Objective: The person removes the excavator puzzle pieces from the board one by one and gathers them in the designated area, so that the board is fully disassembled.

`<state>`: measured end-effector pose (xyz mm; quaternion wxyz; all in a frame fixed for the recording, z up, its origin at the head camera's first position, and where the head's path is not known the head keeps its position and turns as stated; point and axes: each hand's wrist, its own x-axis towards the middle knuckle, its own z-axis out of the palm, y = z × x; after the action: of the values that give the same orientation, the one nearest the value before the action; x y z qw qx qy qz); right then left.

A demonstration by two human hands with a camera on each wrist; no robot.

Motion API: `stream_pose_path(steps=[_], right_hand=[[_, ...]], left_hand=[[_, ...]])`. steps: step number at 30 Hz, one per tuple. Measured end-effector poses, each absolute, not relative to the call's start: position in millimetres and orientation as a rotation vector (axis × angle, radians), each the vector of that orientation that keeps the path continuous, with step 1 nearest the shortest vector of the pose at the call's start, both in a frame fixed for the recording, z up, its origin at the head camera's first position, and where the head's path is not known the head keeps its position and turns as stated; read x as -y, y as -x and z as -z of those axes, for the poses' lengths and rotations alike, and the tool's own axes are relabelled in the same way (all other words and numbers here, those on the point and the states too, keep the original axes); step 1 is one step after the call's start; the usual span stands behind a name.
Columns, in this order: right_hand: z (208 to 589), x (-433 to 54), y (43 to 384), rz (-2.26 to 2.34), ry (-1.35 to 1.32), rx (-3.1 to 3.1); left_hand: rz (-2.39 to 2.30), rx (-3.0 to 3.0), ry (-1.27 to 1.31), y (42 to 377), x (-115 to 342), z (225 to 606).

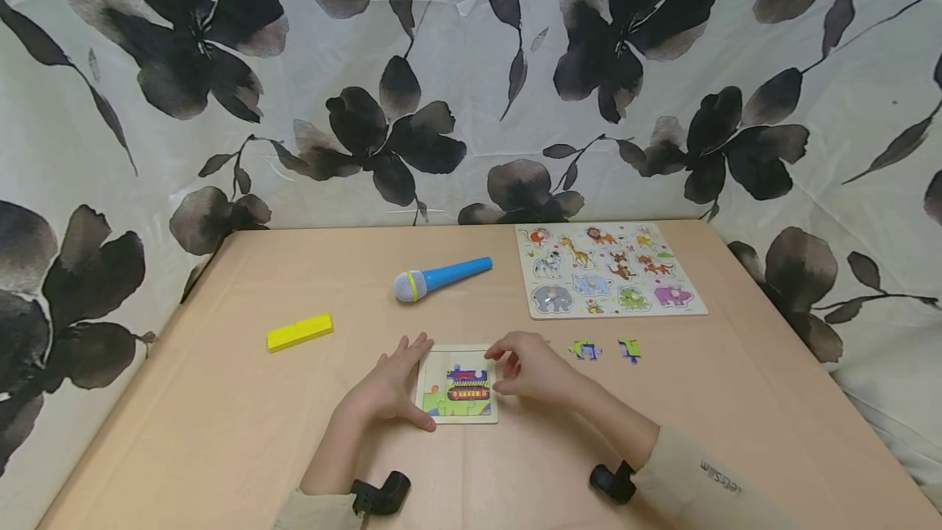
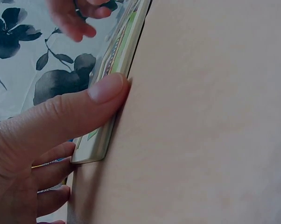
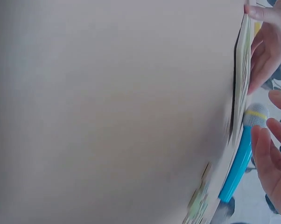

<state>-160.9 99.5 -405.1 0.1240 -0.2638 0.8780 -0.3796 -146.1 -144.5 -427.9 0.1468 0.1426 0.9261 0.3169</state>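
A small framed jigsaw puzzle [image 1: 458, 417] lies on the table, its partly filled picture showing a colourful vehicle on green. My left hand [image 1: 390, 389] spans its left side with spread fingers. In the left wrist view the left thumb [image 2: 105, 91] presses against the frame's near edge. Over the right edge hovers my right hand [image 1: 533, 366], fingers bent loosely and apart. The right wrist view shows nothing between those fingers [image 3: 266, 154]. Two loose puzzle pieces, one [image 1: 585, 350] nearer and another [image 1: 630, 350] farther out, lie right of the frame; something small shows partly behind the right hand.
Behind the puzzle lies a blue toy microphone [image 1: 449, 272] with a grey head. A yellow block [image 1: 299, 333] is at the left. At the back right lies an animal puzzle board [image 1: 611, 270]. Floral cloth [image 1: 471, 39] hangs beyond the table.
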Motion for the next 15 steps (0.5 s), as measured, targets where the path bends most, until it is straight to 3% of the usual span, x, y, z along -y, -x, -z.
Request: stream_pose_path(steps=[15], right_hand=[[413,-62,168,1.028,0.73,-2.516]], left_hand=[[-0.894,-2.667,-0.433,145,144,423]])
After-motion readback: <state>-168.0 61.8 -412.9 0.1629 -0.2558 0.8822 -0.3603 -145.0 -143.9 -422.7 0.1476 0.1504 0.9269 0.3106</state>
